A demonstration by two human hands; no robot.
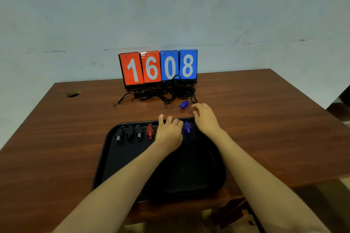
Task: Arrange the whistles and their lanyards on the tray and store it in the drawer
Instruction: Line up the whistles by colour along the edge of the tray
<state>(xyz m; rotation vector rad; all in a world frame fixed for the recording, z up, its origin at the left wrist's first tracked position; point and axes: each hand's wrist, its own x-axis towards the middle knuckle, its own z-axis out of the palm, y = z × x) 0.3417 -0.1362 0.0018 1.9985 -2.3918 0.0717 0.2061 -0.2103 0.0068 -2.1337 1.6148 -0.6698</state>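
Whistles [149, 131] line the far edge of the tray [132, 157]; one blue whistle [184, 104] lies on the bench [56, 119] beyond, by the lanyards [166, 92]. My right hand [205, 117] hovers beside it, fingers apart, empty. My left hand [169, 132] curls over the row; I cannot tell if it holds anything. I'd pinch the stray's body, clear of the cords.

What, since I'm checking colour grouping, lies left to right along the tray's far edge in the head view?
first black whistle, second black whistle, third black whistle, red whistle, left hand, blue whistle, right hand
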